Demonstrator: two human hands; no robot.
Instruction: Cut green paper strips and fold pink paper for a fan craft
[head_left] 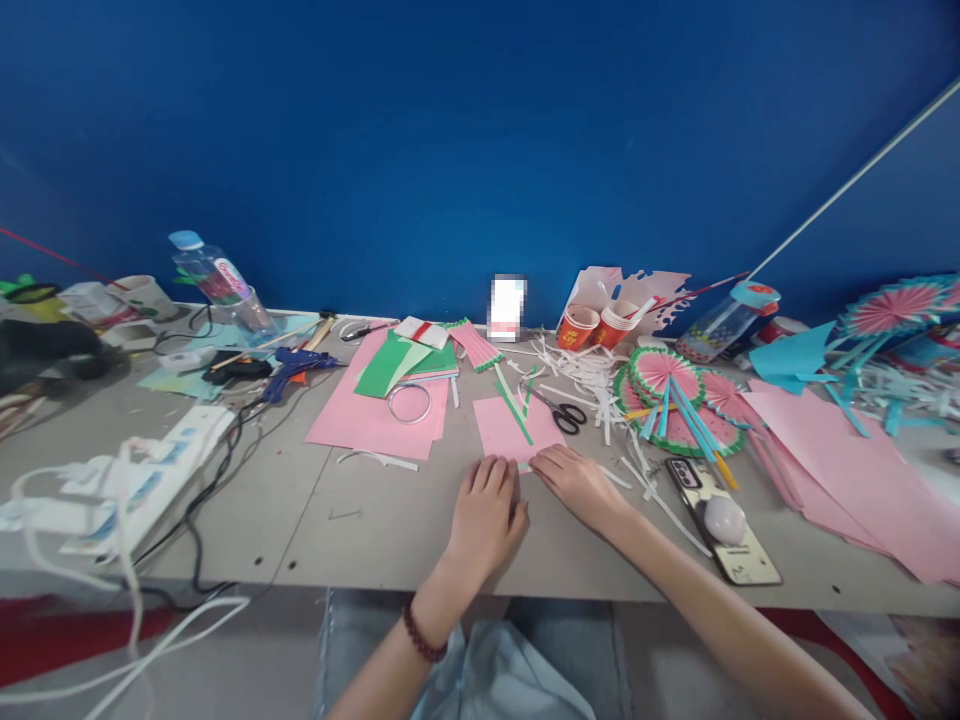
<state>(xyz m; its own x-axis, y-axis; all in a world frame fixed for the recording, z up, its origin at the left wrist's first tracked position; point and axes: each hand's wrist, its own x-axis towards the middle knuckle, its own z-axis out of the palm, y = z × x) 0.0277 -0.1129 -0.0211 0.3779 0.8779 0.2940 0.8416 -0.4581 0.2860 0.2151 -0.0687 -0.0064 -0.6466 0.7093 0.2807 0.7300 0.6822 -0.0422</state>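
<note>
A pink sheet of paper (499, 425) lies in front of me, its near edge under my fingertips. My left hand (486, 510) rests palm down there, fingers laid flat and thumb apart on the table. Beside it, my right hand (577, 485) has its bent fingers pressed together on the same edge; its thumb is hidden. Thin green paper strips (516, 415) lie across the sheet. Black-handled scissors (568, 416) sit just right of it. Beyond the sheet is a pleated pink paper piece with green edges (478, 346).
Left are pink and green sheets (360, 410), a roll of tape (409, 403), a blue glue gun (296, 370) and a power strip (161, 480) with cables. Right are white paper scraps (577, 365), red paper cups (577, 327), watermelon-pattern paper fans (667, 385) and a phone (750, 555).
</note>
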